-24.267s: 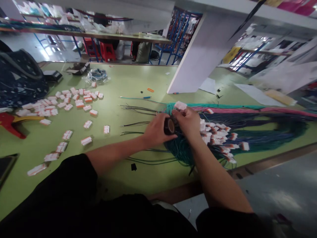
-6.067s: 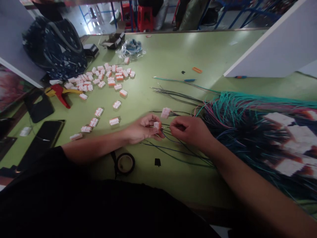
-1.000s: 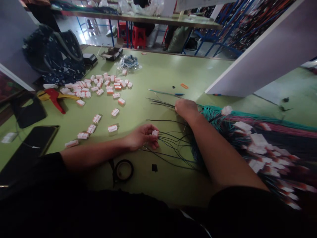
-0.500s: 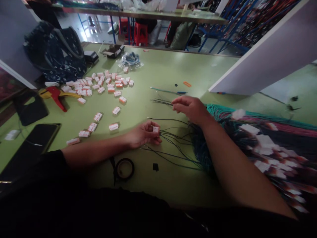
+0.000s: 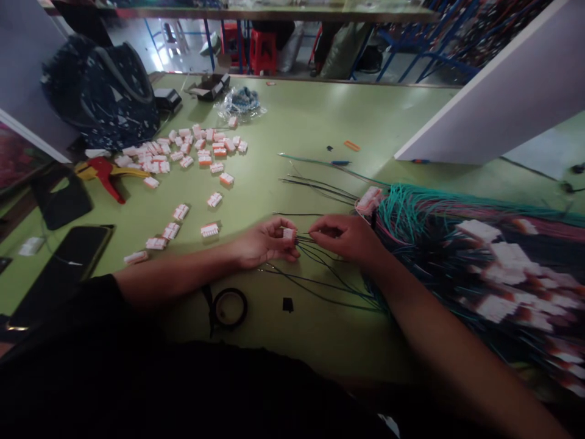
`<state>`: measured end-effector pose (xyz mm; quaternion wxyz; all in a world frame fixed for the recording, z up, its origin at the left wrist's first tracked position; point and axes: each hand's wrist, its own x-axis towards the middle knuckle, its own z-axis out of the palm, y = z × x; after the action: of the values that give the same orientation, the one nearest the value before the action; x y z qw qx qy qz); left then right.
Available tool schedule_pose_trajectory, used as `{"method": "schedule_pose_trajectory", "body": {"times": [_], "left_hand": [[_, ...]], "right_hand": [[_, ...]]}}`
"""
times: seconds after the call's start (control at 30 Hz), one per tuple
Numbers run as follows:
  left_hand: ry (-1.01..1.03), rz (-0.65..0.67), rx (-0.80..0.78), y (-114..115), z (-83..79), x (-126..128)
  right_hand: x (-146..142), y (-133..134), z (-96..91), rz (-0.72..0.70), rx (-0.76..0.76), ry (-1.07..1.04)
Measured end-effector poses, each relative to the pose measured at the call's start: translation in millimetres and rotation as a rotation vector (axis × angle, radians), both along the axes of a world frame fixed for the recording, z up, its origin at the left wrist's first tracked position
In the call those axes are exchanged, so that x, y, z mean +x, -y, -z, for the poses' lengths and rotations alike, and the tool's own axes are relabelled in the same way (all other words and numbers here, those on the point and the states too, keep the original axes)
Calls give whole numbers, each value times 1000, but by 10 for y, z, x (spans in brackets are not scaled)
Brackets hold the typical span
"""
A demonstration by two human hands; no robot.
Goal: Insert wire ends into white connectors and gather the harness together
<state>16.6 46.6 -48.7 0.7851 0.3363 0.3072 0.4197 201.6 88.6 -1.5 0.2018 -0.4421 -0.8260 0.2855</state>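
Between the thumb and fingers of my left hand (image 5: 264, 244) is a small white and orange connector housing (image 5: 289, 236). Several dark wires (image 5: 320, 256) run out of its right side toward a wire bundle (image 5: 406, 213). My right hand (image 5: 342, 235) pinches a thin dark wire (image 5: 303, 233) close to the housing, its tip pointing at the connector; whether the tip is inside I cannot tell. Left of my left hand lies a loose connector (image 5: 210, 230). More loose wires (image 5: 315, 184) lie above my right hand, their bare ends pointing left.
Many white and orange connectors (image 5: 183, 149) are spread at the back left, beside red and yellow pliers (image 5: 107, 174). A phone (image 5: 61, 274) lies at the left and a roll of black tape (image 5: 230, 308) near me. Wired connectors (image 5: 507, 262) pile up at the right, below a white panel (image 5: 484, 91).
My right hand has come down and toward me from the loose wires to the connector, now with a wire in its fingers. The left hand has barely moved.
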Motion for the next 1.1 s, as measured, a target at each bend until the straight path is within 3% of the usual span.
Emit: {"method": "schedule_pose_trajectory", "body": {"times": [0.77, 1.1], "left_hand": [[-1, -7, 10, -8, 34, 7], [-32, -17, -9, 7, -9, 8]], "right_hand": [[-27, 82, 13, -1, 255, 214], [-76, 110, 67, 34, 302, 161]]}}
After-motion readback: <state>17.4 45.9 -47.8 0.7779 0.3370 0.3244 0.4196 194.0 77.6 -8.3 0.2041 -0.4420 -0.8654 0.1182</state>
